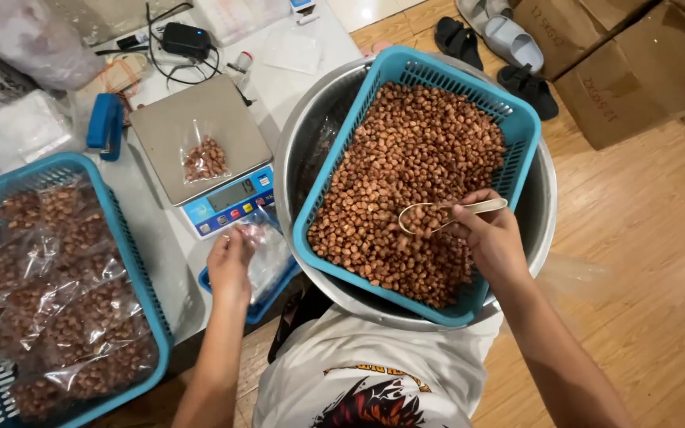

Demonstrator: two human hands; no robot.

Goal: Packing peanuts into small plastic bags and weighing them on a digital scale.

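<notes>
At frame centre, we are scooping peanuts with the scoop gripped in our right hand, while our left hand is pinching a clear bag, which should next open under it.

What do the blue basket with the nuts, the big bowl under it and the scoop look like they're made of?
Basket: moulded plastic, matte turquoise, with slotted walls. Bowl: metal, likely stainless steel, grey with a dull sheen and thin rolled rim. Scoop in the right hand: looks like thin pale metal or plastic; too small to tell.
</notes>
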